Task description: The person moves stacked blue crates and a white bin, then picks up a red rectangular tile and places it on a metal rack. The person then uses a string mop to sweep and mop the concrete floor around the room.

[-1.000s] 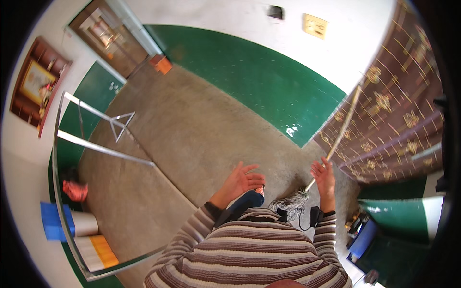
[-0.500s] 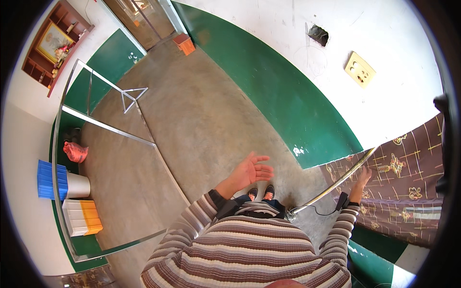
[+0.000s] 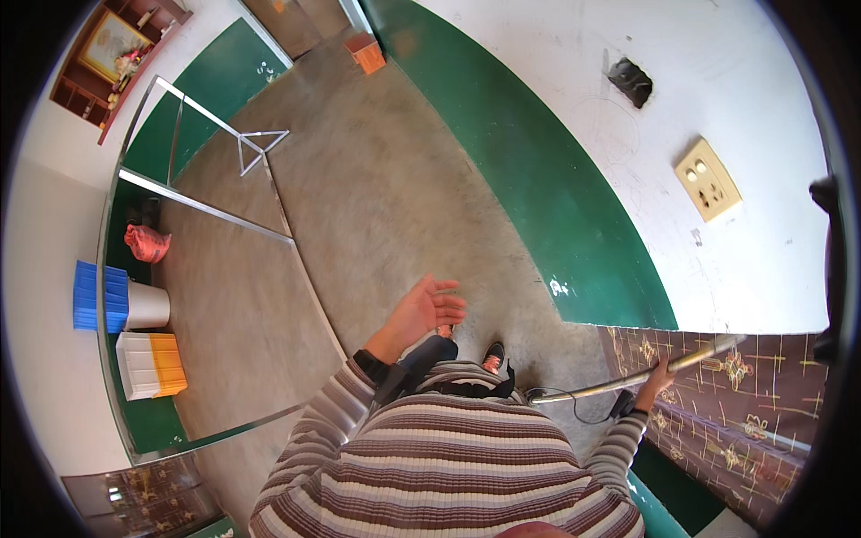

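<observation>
My left hand (image 3: 424, 309) is held out in front of my waist, palm up, fingers spread apart, holding nothing. Under it are the bare floor and my dark shoes with orange laces. On the right, my right hand (image 3: 657, 380) is closed around a long gold-toned metal pole (image 3: 603, 386). The pole slants from beside my waist up to the edge of the white wall. Both wrists wear dark bands, and a thin black cable (image 3: 585, 416) loops near the right one. Behind the pole hangs a brown patterned curtain (image 3: 717, 394).
A metal frame (image 3: 215, 220) stands on the floor at the left. Beyond it are a red bag (image 3: 146, 243), a blue ribbed container (image 3: 99, 296), a light bin (image 3: 148, 307) and a white-and-orange box (image 3: 151, 366). A green-and-white wall (image 3: 529, 170) runs along the right; an orange-brown box (image 3: 365, 54) sits far ahead.
My right hand has gone from beside the pole to a hold on it. My left hand has shifted left, still open. The view has turned slightly and my feet have stepped apart.
</observation>
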A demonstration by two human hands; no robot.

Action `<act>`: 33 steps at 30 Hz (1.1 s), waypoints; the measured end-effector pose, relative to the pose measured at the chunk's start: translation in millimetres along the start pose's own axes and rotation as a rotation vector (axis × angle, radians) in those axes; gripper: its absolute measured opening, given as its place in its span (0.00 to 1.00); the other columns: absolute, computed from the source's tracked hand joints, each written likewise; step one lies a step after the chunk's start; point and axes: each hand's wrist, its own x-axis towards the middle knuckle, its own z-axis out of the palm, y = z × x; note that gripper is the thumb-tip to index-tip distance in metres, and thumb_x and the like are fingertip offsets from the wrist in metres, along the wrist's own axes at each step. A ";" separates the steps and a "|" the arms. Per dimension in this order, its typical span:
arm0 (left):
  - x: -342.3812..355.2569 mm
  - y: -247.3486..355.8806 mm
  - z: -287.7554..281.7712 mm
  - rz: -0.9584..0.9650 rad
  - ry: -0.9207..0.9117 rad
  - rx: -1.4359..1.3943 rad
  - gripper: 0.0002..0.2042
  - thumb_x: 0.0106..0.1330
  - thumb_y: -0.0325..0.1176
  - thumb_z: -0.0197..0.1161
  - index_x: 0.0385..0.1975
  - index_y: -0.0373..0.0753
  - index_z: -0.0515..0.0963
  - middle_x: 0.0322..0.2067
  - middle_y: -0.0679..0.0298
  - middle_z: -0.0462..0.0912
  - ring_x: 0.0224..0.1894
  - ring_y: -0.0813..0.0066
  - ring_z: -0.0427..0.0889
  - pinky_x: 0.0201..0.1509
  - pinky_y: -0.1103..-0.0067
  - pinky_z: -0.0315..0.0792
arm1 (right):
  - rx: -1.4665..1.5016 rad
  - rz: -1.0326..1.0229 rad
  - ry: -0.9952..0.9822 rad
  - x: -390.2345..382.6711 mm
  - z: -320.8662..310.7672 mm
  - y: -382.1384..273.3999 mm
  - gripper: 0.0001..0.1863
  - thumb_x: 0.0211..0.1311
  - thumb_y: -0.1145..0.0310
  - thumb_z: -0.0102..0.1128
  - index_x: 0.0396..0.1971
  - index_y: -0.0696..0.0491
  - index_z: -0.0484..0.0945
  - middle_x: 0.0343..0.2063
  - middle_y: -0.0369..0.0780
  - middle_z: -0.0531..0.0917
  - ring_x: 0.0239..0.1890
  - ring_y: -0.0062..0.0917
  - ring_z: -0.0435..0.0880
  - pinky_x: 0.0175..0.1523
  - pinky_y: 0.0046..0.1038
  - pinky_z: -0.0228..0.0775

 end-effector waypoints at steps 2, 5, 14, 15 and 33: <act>-1.0 9.0 -10.9 0.015 0.059 -0.046 0.25 0.71 0.52 0.41 0.52 0.36 0.68 0.41 0.50 0.79 0.43 0.58 0.80 0.52 0.67 0.72 | 0.091 0.022 0.211 -46.3 -10.9 9.5 0.19 0.48 0.60 0.67 0.26 0.63 0.76 0.23 0.41 0.80 0.21 0.26 0.77 0.28 0.29 0.71; -4.2 27.5 -35.1 0.086 0.065 -0.087 0.24 0.71 0.51 0.40 0.53 0.35 0.68 0.40 0.50 0.80 0.45 0.55 0.79 0.55 0.64 0.70 | 0.107 -0.085 0.314 -110.4 -18.7 21.5 0.16 0.46 0.62 0.68 0.21 0.60 0.75 0.17 0.40 0.78 0.18 0.24 0.75 0.24 0.25 0.70; 7.0 165.8 -109.0 0.207 0.062 -0.144 0.23 0.72 0.49 0.41 0.51 0.34 0.68 0.39 0.51 0.80 0.42 0.58 0.80 0.52 0.67 0.72 | 0.316 -0.308 -0.450 -264.7 162.1 -123.2 0.10 0.48 0.79 0.57 0.18 0.53 0.65 0.12 0.32 0.67 0.12 0.15 0.66 0.16 0.19 0.58; 9.7 188.6 -110.0 0.211 0.001 -0.127 0.23 0.71 0.49 0.41 0.52 0.34 0.68 0.39 0.51 0.80 0.42 0.57 0.80 0.52 0.67 0.72 | 0.285 -0.278 -0.515 -280.7 187.7 -152.1 0.10 0.48 0.80 0.57 0.20 0.53 0.64 0.11 0.32 0.66 0.11 0.15 0.66 0.15 0.19 0.58; 98.6 450.2 -53.1 0.582 -0.259 0.439 0.11 0.57 0.30 0.67 0.34 0.34 0.72 0.24 0.68 0.75 0.28 0.83 0.73 0.30 0.86 0.66 | 0.167 -0.737 -1.459 -503.9 563.9 -431.5 0.10 0.46 0.70 0.66 0.23 0.57 0.73 0.18 0.37 0.76 0.21 0.20 0.73 0.29 0.25 0.66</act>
